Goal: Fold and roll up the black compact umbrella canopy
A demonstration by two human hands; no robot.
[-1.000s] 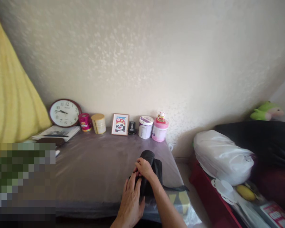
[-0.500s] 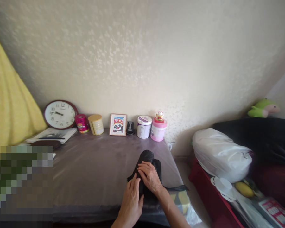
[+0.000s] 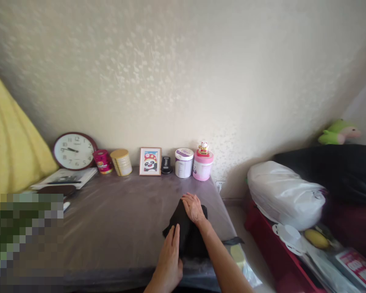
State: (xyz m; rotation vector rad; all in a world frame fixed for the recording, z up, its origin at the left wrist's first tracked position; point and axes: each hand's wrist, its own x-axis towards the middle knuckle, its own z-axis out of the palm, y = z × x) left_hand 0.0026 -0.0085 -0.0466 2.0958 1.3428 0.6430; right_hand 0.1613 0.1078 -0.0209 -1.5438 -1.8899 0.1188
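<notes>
A black, soft, folded piece of material (image 3: 187,234), cloth or plastic bag I cannot tell, lies near the front right of the covered table (image 3: 118,228). Along its near left side rests my left hand (image 3: 169,256), fingers stretched out and the thumb partly hidden. My right hand (image 3: 194,208) lies over the far end of the black material, its fingers extended together and pressing down. A thin black strip (image 3: 233,241) sticks out at the table's right edge.
Along the wall stand a clock (image 3: 75,151), a magenta can (image 3: 103,161), a yellow tin (image 3: 121,162), a framed panda picture (image 3: 150,161), a white tub (image 3: 184,162) and a pink tub (image 3: 203,167). To the right, a white plastic bag (image 3: 283,193) sits by a red box (image 3: 264,244).
My right hand has slid forward to the far end of the black material, which now lies flatter and less rolled. My left hand stays at its left side.
</notes>
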